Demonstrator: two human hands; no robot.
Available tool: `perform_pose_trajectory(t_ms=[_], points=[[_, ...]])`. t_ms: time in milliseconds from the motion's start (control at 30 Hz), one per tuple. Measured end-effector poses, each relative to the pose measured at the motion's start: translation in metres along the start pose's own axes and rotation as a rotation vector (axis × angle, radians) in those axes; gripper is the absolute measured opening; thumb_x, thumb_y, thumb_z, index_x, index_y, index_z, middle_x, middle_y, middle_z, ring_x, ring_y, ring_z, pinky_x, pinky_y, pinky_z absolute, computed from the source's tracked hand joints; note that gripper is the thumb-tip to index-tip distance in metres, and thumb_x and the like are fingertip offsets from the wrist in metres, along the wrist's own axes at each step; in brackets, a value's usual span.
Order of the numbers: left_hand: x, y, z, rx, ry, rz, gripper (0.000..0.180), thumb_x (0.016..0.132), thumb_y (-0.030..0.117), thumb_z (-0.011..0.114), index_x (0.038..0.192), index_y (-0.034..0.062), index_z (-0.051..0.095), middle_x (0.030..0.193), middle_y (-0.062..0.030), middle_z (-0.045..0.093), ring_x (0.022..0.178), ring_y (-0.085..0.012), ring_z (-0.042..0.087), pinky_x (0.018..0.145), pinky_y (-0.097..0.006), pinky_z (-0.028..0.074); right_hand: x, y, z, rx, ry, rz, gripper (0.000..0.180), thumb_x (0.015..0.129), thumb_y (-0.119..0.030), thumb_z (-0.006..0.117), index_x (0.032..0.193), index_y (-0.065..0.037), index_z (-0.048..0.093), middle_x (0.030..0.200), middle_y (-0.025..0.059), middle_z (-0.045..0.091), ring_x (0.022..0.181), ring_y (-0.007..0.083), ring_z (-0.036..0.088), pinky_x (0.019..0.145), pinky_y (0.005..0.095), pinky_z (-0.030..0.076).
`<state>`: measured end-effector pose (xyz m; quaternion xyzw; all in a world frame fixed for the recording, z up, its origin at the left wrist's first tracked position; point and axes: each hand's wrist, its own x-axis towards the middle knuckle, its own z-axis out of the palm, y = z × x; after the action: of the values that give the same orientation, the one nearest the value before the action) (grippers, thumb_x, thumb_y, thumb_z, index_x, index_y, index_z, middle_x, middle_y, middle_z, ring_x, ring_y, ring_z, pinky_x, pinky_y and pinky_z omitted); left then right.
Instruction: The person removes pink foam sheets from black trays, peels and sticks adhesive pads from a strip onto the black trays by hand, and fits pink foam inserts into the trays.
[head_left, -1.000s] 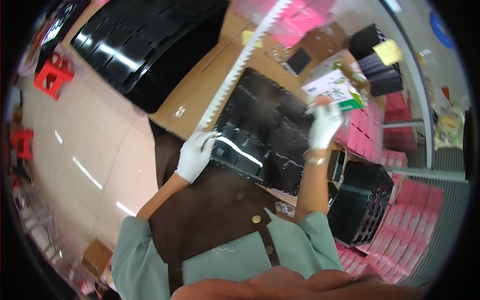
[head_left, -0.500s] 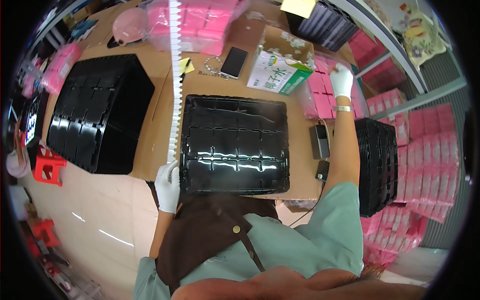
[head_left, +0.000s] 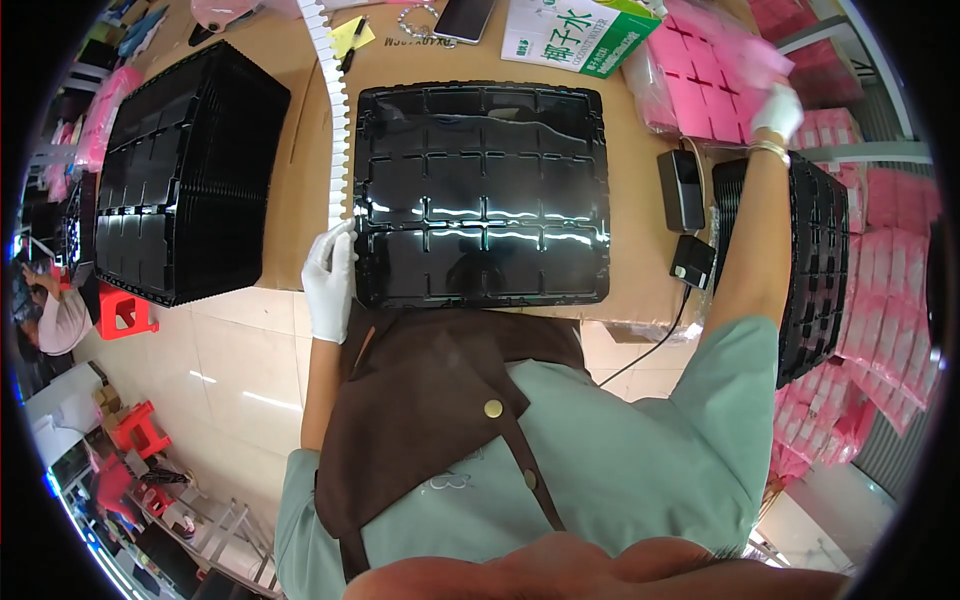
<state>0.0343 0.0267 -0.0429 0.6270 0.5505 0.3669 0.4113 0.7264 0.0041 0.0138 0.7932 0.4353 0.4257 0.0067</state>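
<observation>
In front of me lies a black plastic tray [head_left: 480, 200] with a grid of shallow compartments. My left hand [head_left: 328, 285], in a white glove, is at the tray's left edge, its fingers closed on the lower end of a long white notched strip [head_left: 338, 130]. Over at the right, my gloved right hand [head_left: 778, 112] grips a pink sheet-like piece [head_left: 762, 62], blurred by motion. Below that piece sits a plastic-wrapped stack of pink blocks [head_left: 700, 75]. The grip of the right fingers is partly smeared.
Stacked black trays [head_left: 190, 180] stand at left, and more black trays [head_left: 818, 270] at right. A white-green carton [head_left: 575, 35], a phone [head_left: 465, 18], a beaded bracelet [head_left: 415, 22] and a black power adapter [head_left: 682, 190] with a cable lie on the cardboard-covered table [head_left: 640, 285]. A red stool [head_left: 125, 312] is left.
My right hand has moved right from the pink stack, now with a pink piece in it. The left hand stays at the strip's end. The whole view has shifted, so the table appears higher.
</observation>
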Motion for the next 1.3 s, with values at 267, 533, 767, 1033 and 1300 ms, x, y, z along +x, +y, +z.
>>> perform_pose_trajectory(t_ms=[267, 533, 767, 1033, 1300], points=[[-0.014, 0.023, 0.032, -0.836, -0.547, -0.448, 0.071, 0.100, 0.056, 0.028, 0.123, -0.0061, 0.055, 0.109, -0.0132, 0.065, 0.095, -0.0179, 0.062, 0.082, -0.029, 0.049, -0.040, -0.204, -0.256, 1.079, -0.191, -0.399, 0.005, 0.079, -0.006, 0.055, 0.079, -0.003, 0.059, 0.084, 0.0129, 0.058, 0.074, 0.0294, 0.060, 0.063, 0.0398, 0.050], [0.015, 0.013, 0.047, -0.821, -0.507, -0.631, 0.023, 0.093, 0.023, 0.062, 0.109, 0.0060, 0.063, 0.099, 0.0010, 0.062, 0.089, -0.0068, 0.056, 0.078, -0.022, 0.044, -0.204, -0.321, -0.300, 1.478, -0.887, -0.441, 0.015, 0.085, -0.015, 0.061, 0.093, -0.002, 0.058, 0.095, 0.0169, 0.062, 0.080, 0.0364, 0.062, 0.069, 0.0441, 0.049], [0.011, -0.020, 0.031, -0.619, -0.275, -0.552, 0.020, 0.093, 0.020, 0.062, 0.105, 0.0044, 0.065, 0.095, 0.0019, 0.063, 0.087, -0.0065, 0.055, 0.077, -0.021, 0.043, -0.166, -0.232, -0.295, 1.261, -0.269, -0.151, 0.011, 0.072, -0.006, 0.061, 0.083, -0.008, 0.062, 0.080, 0.0113, 0.061, 0.067, 0.0288, 0.059, 0.061, 0.0392, 0.048], [0.020, -0.018, 0.033, -0.532, -0.308, -0.579, 0.029, 0.092, 0.027, 0.064, 0.108, 0.0029, 0.064, 0.095, 0.0002, 0.064, 0.084, -0.0081, 0.058, 0.075, -0.022, 0.046, -0.136, -0.203, -0.126, 1.162, -0.896, 0.216, 0.043, 0.079, -0.037, 0.073, 0.105, -0.004, 0.065, 0.094, 0.0147, 0.060, 0.083, 0.0258, 0.060, 0.077, 0.0344, 0.049], [0.023, -0.003, 0.036, -0.233, -0.307, -0.571, 0.038, 0.089, 0.032, 0.067, 0.116, 0.0061, 0.062, 0.082, -0.0028, 0.061, 0.054, -0.0071, 0.054, 0.046, -0.021, 0.044, -0.110, -0.238, -0.114, 0.947, -0.716, 0.082, 0.032, 0.076, -0.031, 0.073, 0.098, -0.008, 0.066, 0.100, 0.0167, 0.059, 0.093, 0.0339, 0.061, 0.083, 0.0413, 0.049]])
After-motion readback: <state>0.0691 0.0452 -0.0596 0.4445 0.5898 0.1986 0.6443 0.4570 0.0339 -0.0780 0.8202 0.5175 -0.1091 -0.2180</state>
